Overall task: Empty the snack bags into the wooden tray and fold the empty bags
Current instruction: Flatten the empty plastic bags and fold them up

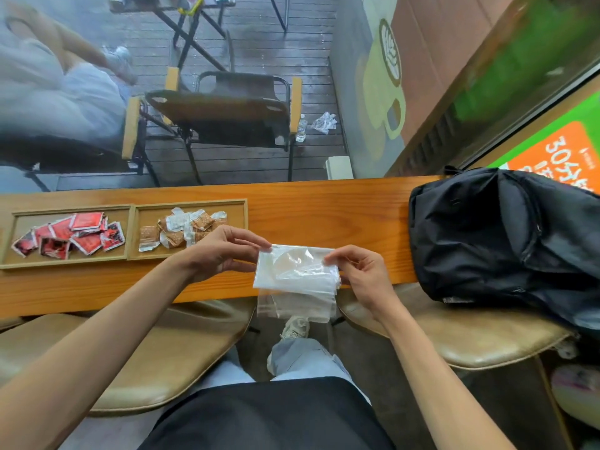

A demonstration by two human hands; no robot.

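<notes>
Hands, left hand [224, 251] and right hand [360, 274], pinch opposite top corners of clear bags [297, 277].

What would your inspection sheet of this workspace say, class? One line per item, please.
Surface: wooden counter, mostly bare.
Job's things: wooden tray with two compartments, red packets in the left one, brown packets in the right one; clear bags empty, partly folded.
Clutter: black backpack on the counter's right end.
Hands: left hand and right hand each pinch a top corner of the bags.
Cables: nothing seen.
Surroundings: folding chair beyond the counter.
</notes>
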